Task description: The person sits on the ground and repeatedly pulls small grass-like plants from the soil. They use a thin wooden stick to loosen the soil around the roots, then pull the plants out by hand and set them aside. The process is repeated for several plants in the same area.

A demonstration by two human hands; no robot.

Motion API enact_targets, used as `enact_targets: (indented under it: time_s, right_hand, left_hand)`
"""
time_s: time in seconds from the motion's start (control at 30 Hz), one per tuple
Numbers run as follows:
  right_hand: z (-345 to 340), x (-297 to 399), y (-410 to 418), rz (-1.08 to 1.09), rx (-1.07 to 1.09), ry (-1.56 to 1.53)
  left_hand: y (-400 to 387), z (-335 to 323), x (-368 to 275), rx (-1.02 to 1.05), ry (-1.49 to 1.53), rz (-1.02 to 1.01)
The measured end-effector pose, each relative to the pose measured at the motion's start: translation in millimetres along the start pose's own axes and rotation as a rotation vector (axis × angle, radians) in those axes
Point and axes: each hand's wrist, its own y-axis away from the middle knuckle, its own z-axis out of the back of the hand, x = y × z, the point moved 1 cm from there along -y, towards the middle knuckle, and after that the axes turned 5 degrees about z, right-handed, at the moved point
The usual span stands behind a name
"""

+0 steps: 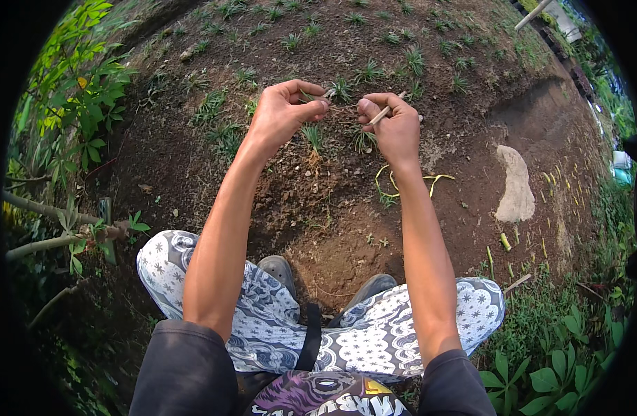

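Note:
My left hand (292, 112) pinches a small green grass-like plant, its pale base showing at the fingertips. To its right, my right hand (394, 119) is closed around a short thin wooden stick (381, 115), which crosses the fingers at a slant. Both hands hover over dark soil (287, 192). Just below them a small grassy tuft (312, 136) with exposed orange-brown roots stands or lies on the soil; which, I cannot tell. A further tuft (362, 139) is beside my right hand. Rows of similar tufts (369, 71) spread beyond the hands.
A yellow-green strip (439, 178) lies looped by my right forearm. Farther right are a pale, curved patch (516, 184) and cut green stem pieces (505, 242). Leafy branches (63, 240) rise at left. Two grey clogs (278, 273) rest below the hands, between patterned trouser legs.

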Motion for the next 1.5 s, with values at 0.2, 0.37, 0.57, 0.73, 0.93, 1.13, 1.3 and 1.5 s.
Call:
enact_targets:
  time_s: [0.2, 0.37, 0.57, 0.73, 0.93, 1.13, 1.3, 1.5]
  right_hand:
    - [-2.0, 6.1, 4.0, 0.126, -0.02, -0.148]
    - [-11.3, 0.1, 5.6, 0.002, 0.298, -0.385]
    - [9.6, 0.8, -2.4, 0.002, 0.011, -0.299]
    - [26.5, 23.6, 1.9, 0.151, -0.214, -0.255]
    - [39.5, 47.3, 4.4, 0.194, 0.018, -0.388]
    - [32.4, 55.6, 8.1, 0.164, 0.03, -0.204]
    - [27.4, 43.8, 5.1, 0.193, 0.035, -0.28]
    - [-2.9, -20.1, -2.8, 0.154, 0.307, 0.021]
  left_hand:
    - [-2.2, 0.1, 4.4, 0.04, -0.033, -0.016]
    - [-1.8, -7.5, -3.2, 0.113, -0.005, -0.054]
    - [-0.1, -12.8, -9.9, 0.051, 0.01, -0.049]
    - [-0.2, -15.7, -12.4, 0.025, -0.006, -0.088]
    - [2.0, -18.5, -22.4, 0.006, 0.038, -0.133]
    - [2.7, -17.6, -25.9, -0.004, 0.004, -0.181]
    - [1.5, -14.9, -21.0, 0.018, -0.1, -0.134]
    - [-12.8, -19.5, 6.6, 0.091, -0.389, -0.014]
